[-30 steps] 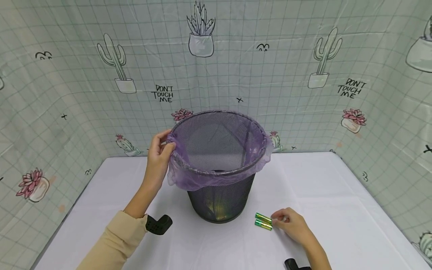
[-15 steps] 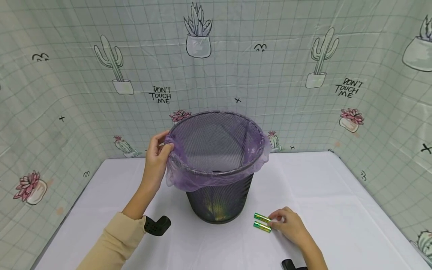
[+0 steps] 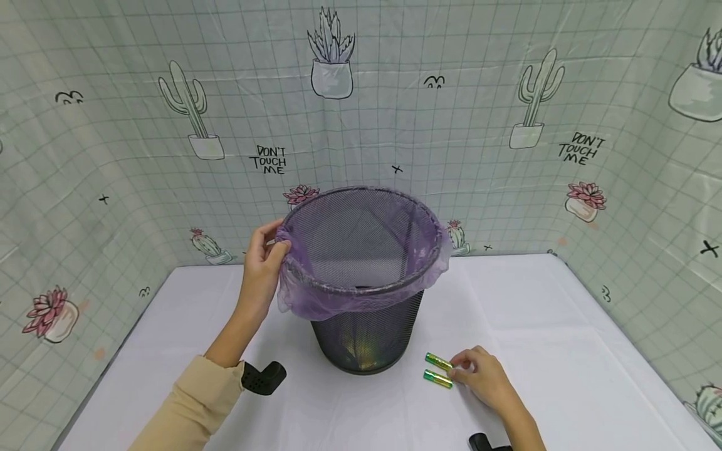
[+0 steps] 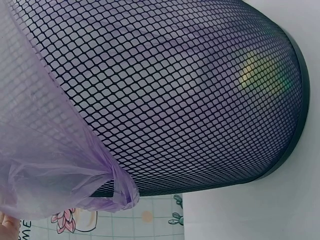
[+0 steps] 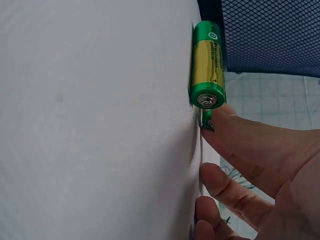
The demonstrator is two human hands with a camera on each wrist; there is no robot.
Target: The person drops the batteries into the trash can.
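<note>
In the head view, my left hand [image 3: 262,263] grips the left rim of a black mesh wastebasket [image 3: 366,341], thumb over the purple bin liner [image 3: 338,300] folded around it. Two green and gold batteries lie side by side on the white table, right of the basket. My right hand [image 3: 482,376] pinches the right end of the farther battery [image 3: 437,361] between thumb and index finger. The nearer battery [image 5: 207,65] lies untouched; in the right wrist view it and my thumb [image 5: 260,145] hide most of the farther one.
Something yellow-green [image 4: 262,75] shows blurred through the mesh at the basket's bottom. Black wrist devices, one at the left cuff [image 3: 264,378] and one by the right wrist [image 3: 487,442], stick out over the table [image 3: 519,300]. A cactus-print curtain [image 3: 468,125] encloses the back and sides.
The right hand has closed in on the farther battery, and the gap between the two batteries has widened a little. The left hand keeps its hold on the rim.
</note>
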